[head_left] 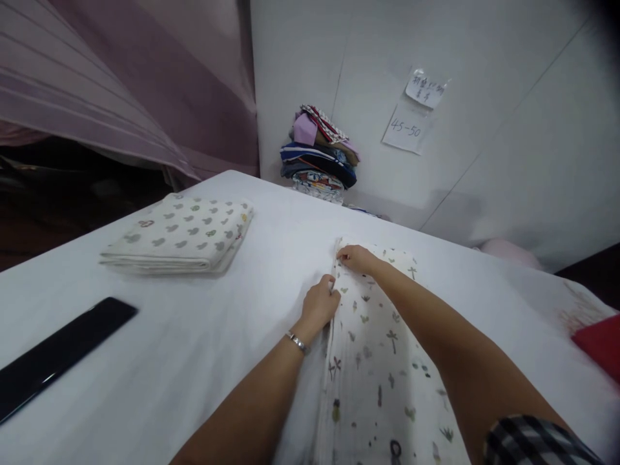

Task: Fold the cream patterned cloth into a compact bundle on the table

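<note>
A white cloth [372, 361] printed with small palms and other plants lies in a long folded strip on the white-covered table. My right hand [357, 259] pinches its far left corner, fingertips closed on the fabric. Just nearer to me, my left hand [320, 300] has its fingers curled on the cloth's left edge, closed around it. A metal bracelet [297, 342] circles my left wrist. My right forearm passes over the cloth and hides part of its right side.
A folded white cloth with grey prints [181, 232] lies at the left. Nearer is a black, shiny flat object [68, 352]. Beyond the table's far edge stands a stack of folded fabrics [320, 155] by the wall with paper notes [407, 129]. Something red [600, 345] sits far right.
</note>
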The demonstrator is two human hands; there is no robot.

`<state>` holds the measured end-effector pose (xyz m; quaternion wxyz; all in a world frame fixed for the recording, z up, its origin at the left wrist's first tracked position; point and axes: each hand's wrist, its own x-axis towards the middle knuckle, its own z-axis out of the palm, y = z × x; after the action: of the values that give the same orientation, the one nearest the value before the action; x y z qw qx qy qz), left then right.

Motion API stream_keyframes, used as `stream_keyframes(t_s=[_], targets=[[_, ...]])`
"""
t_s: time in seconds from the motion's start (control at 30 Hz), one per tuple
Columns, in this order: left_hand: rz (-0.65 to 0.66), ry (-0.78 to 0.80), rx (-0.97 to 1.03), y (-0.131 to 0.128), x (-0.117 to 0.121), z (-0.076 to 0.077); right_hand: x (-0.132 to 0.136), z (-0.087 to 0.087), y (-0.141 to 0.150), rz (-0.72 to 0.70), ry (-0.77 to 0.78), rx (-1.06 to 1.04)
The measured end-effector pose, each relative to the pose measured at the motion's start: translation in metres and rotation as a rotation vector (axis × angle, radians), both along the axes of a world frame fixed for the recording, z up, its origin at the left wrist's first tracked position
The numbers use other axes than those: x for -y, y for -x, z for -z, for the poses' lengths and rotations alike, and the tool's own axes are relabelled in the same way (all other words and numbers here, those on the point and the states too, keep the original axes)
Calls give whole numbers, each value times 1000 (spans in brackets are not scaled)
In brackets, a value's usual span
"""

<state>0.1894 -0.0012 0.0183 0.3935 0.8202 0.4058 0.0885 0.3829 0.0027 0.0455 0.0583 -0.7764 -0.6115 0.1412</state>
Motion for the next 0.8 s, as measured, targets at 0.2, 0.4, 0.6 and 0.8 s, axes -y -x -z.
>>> stream_keyframes(t_s=[0.2,0.4,0.6,0.8], targets=[[7,-3,-10,0,0,0,0,-4,1,-83,69,152],[0,16,12,-1,-1,1,-1,-6,2,-174,107,206],[1,15,16,0,-1,2,-2,-6,2,-215,108,249],[-3,21,18,0,0,2,1,-7,3,-204,95,268]])
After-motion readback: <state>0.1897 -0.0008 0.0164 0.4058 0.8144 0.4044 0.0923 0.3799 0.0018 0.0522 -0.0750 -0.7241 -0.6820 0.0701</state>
